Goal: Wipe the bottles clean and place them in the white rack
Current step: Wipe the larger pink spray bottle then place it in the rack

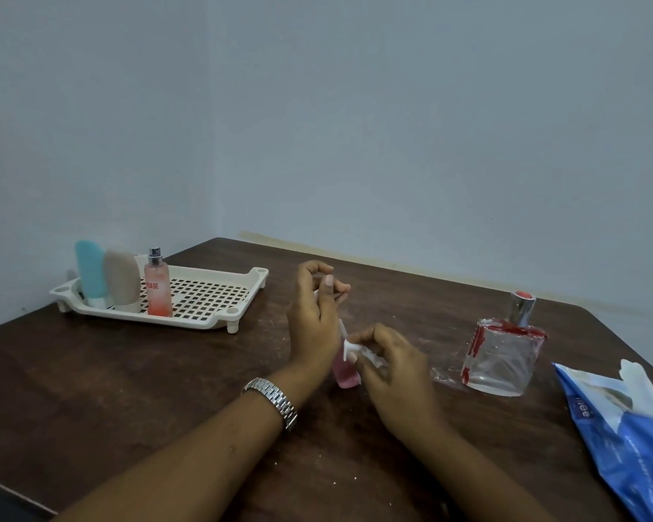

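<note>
Blue wipes pack [626, 438] at near right table [129, 389] edge. Mid-table: left hand [313, 322] curled round small pink bottle [344, 374], upright; exact grip looks hidden. Right hand [393, 371] pinches white wipe [355, 347] against it. Square glass bottle [502, 356] stands right. White rack [189, 321] far left holds three bottles.

Dark brown wooden table [129, 371], viewed from its near edge: white perforated plastic rack [212, 295] at ten o'clock; clear square glass bottle [502, 356], red-smeared, at three o'clock; blue plastic wipes packet [626, 438] at four o'clock; white crumbs [334, 483] scattered.
</note>
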